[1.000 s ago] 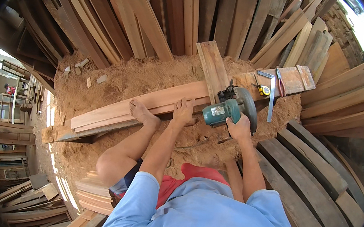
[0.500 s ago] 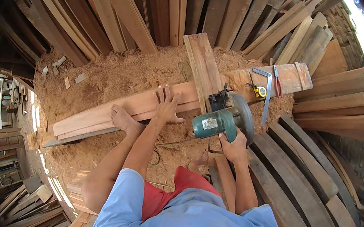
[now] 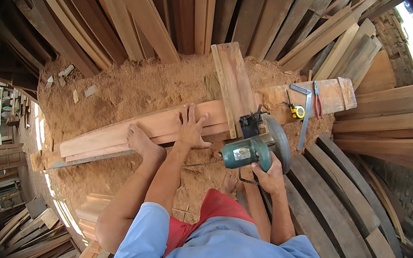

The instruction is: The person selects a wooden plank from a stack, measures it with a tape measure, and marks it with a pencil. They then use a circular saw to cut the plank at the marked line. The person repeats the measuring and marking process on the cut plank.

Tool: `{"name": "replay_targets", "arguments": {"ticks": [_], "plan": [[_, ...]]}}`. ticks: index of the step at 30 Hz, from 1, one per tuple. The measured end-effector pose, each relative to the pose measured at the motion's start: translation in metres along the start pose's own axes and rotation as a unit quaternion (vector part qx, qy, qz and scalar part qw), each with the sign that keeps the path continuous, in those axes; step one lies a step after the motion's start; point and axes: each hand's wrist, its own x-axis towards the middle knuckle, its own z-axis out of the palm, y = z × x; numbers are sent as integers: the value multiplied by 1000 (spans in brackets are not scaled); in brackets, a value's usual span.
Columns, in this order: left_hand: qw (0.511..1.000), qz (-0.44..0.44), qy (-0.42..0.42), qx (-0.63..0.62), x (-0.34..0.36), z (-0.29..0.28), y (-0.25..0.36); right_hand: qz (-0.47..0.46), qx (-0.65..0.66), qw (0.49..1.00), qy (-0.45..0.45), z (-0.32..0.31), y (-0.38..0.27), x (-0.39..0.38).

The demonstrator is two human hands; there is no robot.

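Note:
My right hand is wrapped round the rear handle of a green circular saw, whose round metal guard faces right. The saw is at the right end of two reddish planks, stacked slightly offset. Across them lies a shorter, wider board, its near end beside the saw's black front fittings. My left hand lies on the planks left of this board, fingers spread. My bare left foot rests on the planks farther left. The blade and cut line are hidden from view.
A worn support board at right carries a yellow tape measure, a metal square and red-handled pliers. Sawdust covers the floor. Lumber leans behind, and curved timbers lie to my right.
The whole view has shifted slightly. The saw, with my right hand on it, sits a little nearer to me. My left hand stays spread on the planks.

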Motion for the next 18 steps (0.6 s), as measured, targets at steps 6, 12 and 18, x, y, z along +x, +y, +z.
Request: {"name": "replay_targets", "arguments": {"ticks": [6, 12, 18], "plan": [[999, 15, 33, 3, -1, 15, 1, -1, -15, 999, 43, 10, 4, -1], [999, -9, -8, 39, 4, 3, 13, 0, 1, 999, 51, 5, 14, -6], [999, -21, -6, 38, 2, 1, 15, 19, 81, 992, 94, -3, 25, -44]]}}
